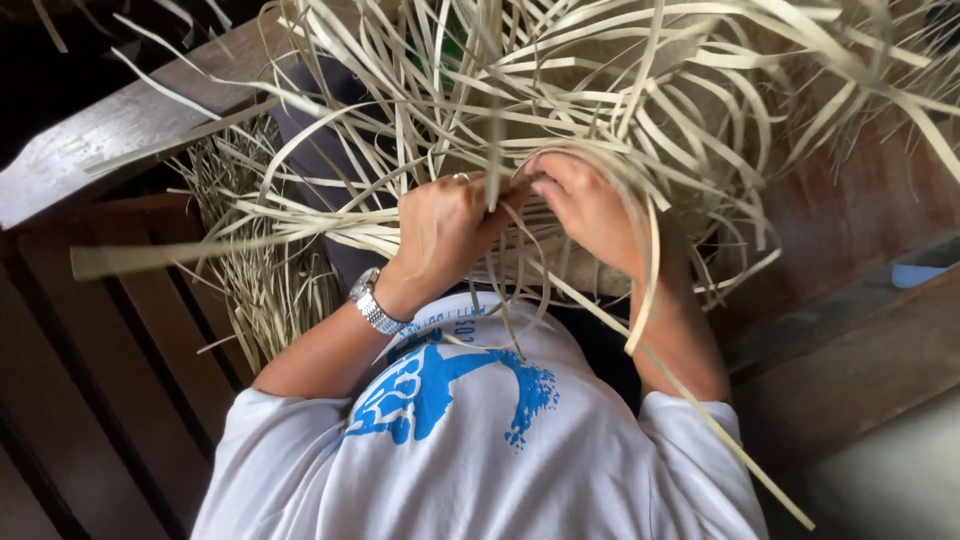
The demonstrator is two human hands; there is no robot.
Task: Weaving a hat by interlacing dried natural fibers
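My left hand (445,225), with a metal watch (372,303) on its wrist, and my right hand (585,205) meet in the middle of the view. Both pinch thin pale leaf strips (600,80) where these come out of a partly woven piece (560,275) resting against my lap. One strip stands upright between the fingertips of the two hands. Long loose strips fan out above and to both sides, and one long strip (700,400) trails down across my right forearm. My white shirt with a blue print (450,390) fills the bottom.
Dark wooden slats (90,380) lie at the left under a weathered plank (110,130). A bundle of finer fibres (265,290) hangs beside my left arm. Reddish-brown boards (850,330) run along the right, with a small light-blue object (920,272) at the edge.
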